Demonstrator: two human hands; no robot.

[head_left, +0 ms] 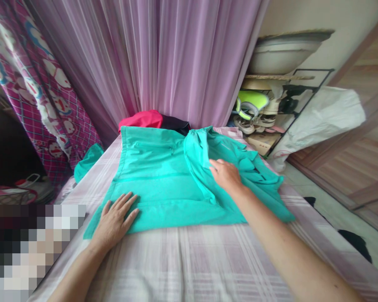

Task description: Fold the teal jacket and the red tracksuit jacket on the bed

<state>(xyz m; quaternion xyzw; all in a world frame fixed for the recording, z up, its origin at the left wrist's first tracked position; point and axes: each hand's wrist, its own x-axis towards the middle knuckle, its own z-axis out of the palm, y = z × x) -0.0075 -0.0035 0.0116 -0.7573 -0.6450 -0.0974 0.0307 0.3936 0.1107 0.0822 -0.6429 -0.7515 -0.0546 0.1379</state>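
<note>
A teal jacket (157, 193) is spread over the table, with a zipped pocket showing on its left part. My left hand (116, 216) lies flat on the jacket's near left corner, fingers spread. Near the middle, my right hand (225, 174) has its fingers closed at the edge of a folded-over sleeve (197, 153); the fingertips are partly hidden. To the right of this hand the cloth is bunched and wrinkled.
A checked cloth (182, 260) covers the table. Behind the jacket lie a red garment (141, 119) and a dark one (174, 123). Purple curtains (182, 63) hang at the back. On the right stands a rack (297, 115) with shoes and a basin (283, 54).
</note>
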